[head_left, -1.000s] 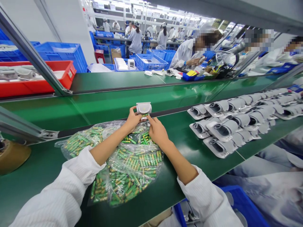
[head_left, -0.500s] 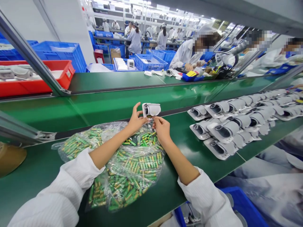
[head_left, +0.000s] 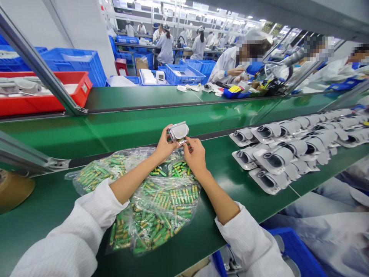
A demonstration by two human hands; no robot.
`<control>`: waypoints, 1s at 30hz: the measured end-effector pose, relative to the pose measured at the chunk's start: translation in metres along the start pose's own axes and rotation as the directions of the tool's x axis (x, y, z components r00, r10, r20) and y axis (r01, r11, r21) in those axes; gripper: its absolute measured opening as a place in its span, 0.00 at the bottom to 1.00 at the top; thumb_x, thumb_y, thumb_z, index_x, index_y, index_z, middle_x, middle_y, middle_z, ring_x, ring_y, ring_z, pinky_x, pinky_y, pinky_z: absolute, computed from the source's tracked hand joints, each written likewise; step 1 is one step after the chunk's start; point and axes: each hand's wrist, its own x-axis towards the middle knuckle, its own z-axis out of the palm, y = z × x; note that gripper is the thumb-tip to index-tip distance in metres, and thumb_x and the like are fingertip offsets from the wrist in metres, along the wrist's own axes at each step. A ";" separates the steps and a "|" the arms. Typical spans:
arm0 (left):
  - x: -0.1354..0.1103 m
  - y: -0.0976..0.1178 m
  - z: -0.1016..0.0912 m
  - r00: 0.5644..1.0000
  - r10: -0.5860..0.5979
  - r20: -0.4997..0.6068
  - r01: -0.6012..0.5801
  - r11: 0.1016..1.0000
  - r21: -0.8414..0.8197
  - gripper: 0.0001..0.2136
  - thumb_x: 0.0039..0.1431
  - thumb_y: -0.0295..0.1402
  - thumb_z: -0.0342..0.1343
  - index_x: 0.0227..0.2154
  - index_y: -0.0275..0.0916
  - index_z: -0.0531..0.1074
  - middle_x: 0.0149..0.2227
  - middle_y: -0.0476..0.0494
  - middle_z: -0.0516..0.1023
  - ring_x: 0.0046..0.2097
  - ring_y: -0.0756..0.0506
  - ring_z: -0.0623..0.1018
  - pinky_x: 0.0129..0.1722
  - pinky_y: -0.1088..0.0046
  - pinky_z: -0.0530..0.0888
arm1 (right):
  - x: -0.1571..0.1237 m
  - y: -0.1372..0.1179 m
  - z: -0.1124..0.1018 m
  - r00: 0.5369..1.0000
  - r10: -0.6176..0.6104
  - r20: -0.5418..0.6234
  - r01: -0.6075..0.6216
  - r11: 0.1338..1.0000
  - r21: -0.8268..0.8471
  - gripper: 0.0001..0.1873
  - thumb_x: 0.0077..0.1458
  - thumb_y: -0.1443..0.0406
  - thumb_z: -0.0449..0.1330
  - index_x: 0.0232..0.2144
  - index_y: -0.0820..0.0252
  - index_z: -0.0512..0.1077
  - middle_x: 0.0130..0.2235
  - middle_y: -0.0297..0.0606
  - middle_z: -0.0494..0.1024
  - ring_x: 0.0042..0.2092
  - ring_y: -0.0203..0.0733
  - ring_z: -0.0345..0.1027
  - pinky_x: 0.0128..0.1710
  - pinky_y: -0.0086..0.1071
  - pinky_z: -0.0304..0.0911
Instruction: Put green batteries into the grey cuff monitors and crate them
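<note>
My left hand (head_left: 166,146) is closed around a white device with a curled grey cuff, apparently a wrist blood pressure monitor (head_left: 178,131). It is held tilted above the far end of the battery bags. My right hand (head_left: 195,153) meets its lower right edge with thumb and fingers pinched; what lies between those fingertips is too small to make out. A bit of green and gold shows at the monitor's lower side. Under my forearms lie clear plastic bags of green and gold batteries (head_left: 164,207), one opened near my hands.
Rows of similar cuffed monitors (head_left: 294,150) cover the green bench at right. Behind my hands runs a green conveyor belt (head_left: 138,125). A red bin (head_left: 76,92) stands far left, a tape roll (head_left: 15,192) nearer. A blue crate (head_left: 296,250) sits below the bench. Co-workers sit opposite and at right.
The monitor has turned in my left hand and shifted slightly left, so its cuff opening no longer faces me. My right hand has moved a little left and up along with it.
</note>
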 end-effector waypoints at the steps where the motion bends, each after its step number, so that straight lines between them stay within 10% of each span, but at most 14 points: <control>1: 0.000 0.000 0.000 1.000 0.005 0.009 -0.005 1.000 0.005 0.48 0.37 0.24 0.71 0.65 0.51 0.62 0.61 0.39 0.70 0.49 0.41 0.82 0.50 0.58 0.82 | 0.000 0.000 0.000 1.000 0.010 -0.008 -0.010 1.000 0.016 0.24 0.69 0.58 0.54 0.59 0.64 0.77 0.48 0.48 0.75 0.38 0.43 0.72 0.40 0.38 0.73; 12: 0.002 -0.006 -0.005 0.996 0.006 0.087 -0.008 1.000 0.016 0.47 0.39 0.29 0.78 0.64 0.50 0.63 0.57 0.38 0.74 0.50 0.38 0.82 0.53 0.56 0.81 | 0.000 -0.004 0.009 0.966 0.258 -0.012 -0.220 0.846 0.485 0.22 0.56 0.50 0.70 0.43 0.58 0.74 0.34 0.34 0.79 0.32 0.39 0.71 0.31 0.31 0.69; 18: 0.002 0.002 -0.002 0.992 -0.109 0.070 0.117 0.986 -0.122 0.52 0.37 0.19 0.70 0.66 0.52 0.56 0.52 0.42 0.80 0.53 0.39 0.82 0.58 0.54 0.79 | 0.006 0.000 -0.006 0.972 -0.004 -0.236 0.063 0.967 0.246 0.13 0.67 0.57 0.62 0.47 0.56 0.80 0.46 0.44 0.82 0.46 0.46 0.76 0.43 0.39 0.74; 23: -0.001 0.010 0.000 0.975 -0.202 0.093 0.215 0.964 -0.157 0.51 0.37 0.15 0.63 0.66 0.51 0.56 0.47 0.47 0.81 0.47 0.44 0.82 0.58 0.55 0.80 | 0.012 0.014 -0.018 0.937 -0.324 -0.130 0.322 0.946 -0.039 0.14 0.72 0.65 0.55 0.47 0.53 0.82 0.46 0.45 0.83 0.50 0.49 0.75 0.54 0.48 0.72; 30: -0.002 0.012 0.002 0.971 -0.219 0.095 0.231 0.962 -0.145 0.47 0.38 0.15 0.61 0.64 0.50 0.57 0.45 0.48 0.80 0.45 0.45 0.83 0.58 0.51 0.81 | 0.010 0.015 -0.015 0.979 -0.167 -0.117 0.184 0.971 0.153 0.10 0.68 0.61 0.61 0.47 0.55 0.79 0.49 0.44 0.79 0.48 0.45 0.77 0.50 0.41 0.78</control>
